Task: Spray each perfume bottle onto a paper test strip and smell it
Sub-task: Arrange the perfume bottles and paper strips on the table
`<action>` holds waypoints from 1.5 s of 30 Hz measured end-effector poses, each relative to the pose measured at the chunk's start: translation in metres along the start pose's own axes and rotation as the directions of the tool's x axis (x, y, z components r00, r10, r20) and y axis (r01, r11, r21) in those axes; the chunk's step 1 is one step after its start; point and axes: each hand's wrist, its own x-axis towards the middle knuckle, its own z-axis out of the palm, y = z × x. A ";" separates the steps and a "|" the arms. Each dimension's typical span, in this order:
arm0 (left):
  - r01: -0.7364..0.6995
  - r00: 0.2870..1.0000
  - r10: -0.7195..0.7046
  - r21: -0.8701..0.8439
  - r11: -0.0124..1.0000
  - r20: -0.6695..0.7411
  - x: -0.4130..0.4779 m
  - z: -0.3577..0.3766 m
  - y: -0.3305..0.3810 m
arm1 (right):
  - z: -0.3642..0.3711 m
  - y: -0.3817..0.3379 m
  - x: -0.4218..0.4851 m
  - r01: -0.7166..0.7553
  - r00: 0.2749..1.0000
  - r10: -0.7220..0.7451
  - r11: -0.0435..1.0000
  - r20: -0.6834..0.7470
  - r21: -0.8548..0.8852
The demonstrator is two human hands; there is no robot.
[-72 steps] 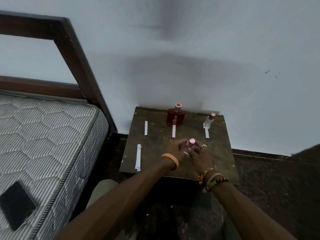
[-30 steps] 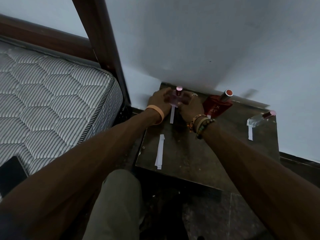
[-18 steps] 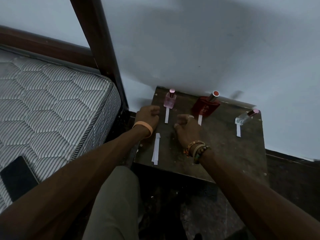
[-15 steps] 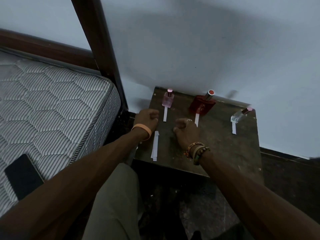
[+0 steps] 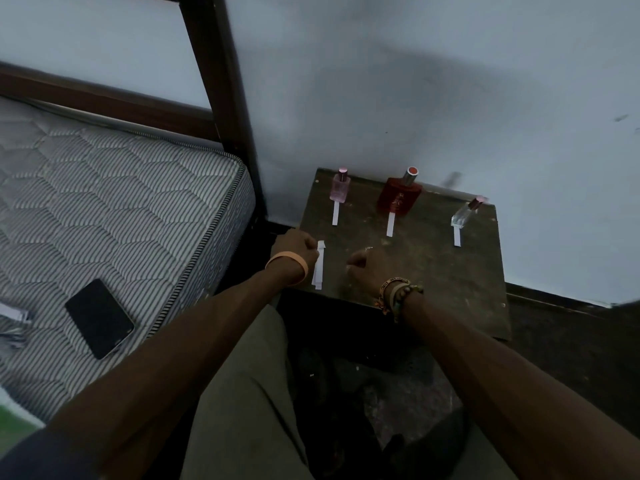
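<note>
Mattress (image 5: 104,202): fills the left of the frame, quilted and striped.
Phone (image 5: 99,318): lies dark, screen up, on the mattress near its edge.
Bedpost (image 5: 221,81): dark wood, rises between mattress and counter.
Left hand (image 5: 296,245): over the counter's near left corner, fingers curled into a fist, nothing in it; orange band on the wrist.
Spare strips (image 5: 318,268): small white stack lying flat, just beside the left hand.
Pink bottle (image 5: 340,188): upright at the back left of the counter, left strip (image 5: 335,213) lying in front of it.
Right hand (image 5: 367,268): apart from the left, near the front edge, fingers curled, empty; beaded bracelets on the wrist.
Red bottle (image 5: 399,199): upright at the back centre, middle strip (image 5: 390,225) before it.
Clear bottle (image 5: 464,213): back right, right strip (image 5: 457,236) before it.
Counter (image 5: 450,271): dark, scuffed, set against a pale wall (image 5: 415,81).
</note>
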 end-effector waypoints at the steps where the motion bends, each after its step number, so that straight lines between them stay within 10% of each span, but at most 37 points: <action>1: -0.003 1.000 0.002 0.023 1.000 0.009 -0.002 0.001 -0.001 | 0.004 -0.002 -0.001 0.004 1.000 -0.004 1.000 0.017 -0.014; 45: -0.083 0.996 0.084 0.070 0.994 -0.025 0.049 0.044 -0.018 | 0.058 -0.015 0.031 0.033 0.999 -0.033 0.996 0.005 -0.080</action>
